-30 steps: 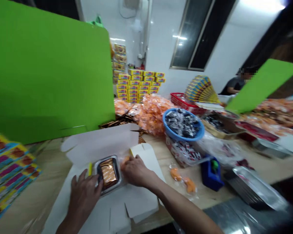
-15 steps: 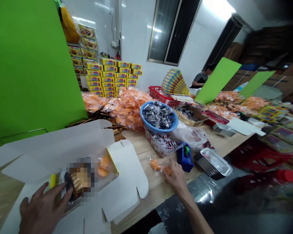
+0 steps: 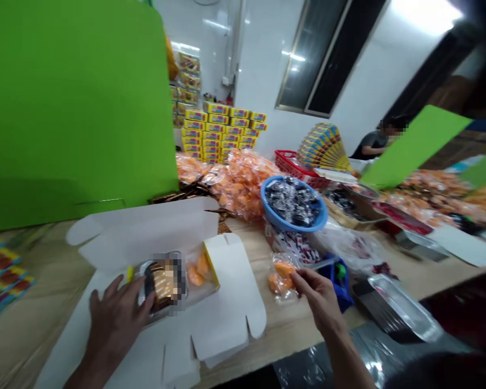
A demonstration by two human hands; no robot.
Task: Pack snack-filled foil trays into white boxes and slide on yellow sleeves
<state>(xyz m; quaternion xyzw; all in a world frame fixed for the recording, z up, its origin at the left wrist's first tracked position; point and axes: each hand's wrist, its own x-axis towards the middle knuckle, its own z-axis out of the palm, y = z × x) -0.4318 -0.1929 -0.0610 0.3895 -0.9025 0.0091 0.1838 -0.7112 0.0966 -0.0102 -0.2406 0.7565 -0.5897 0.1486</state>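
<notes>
Presently, in the head view, the right hand [image 3: 321, 294] pinches a clear packet of orange pieces [image 3: 282, 271], right of an opened white box [image 3: 227, 313]. Well apart, the left hand [image 3: 119, 316] spreads its fingers against a tray [image 3: 183, 278] inside the box; blur leaves me unable to tell whether it grips.

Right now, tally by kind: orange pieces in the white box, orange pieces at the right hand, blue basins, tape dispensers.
Boxed orange pieces, in the white box: 2 visible
Wrapped orange pieces at the right hand: 2 visible
Blue basin: 1
Tape dispenser: 1
Total: 6
</notes>
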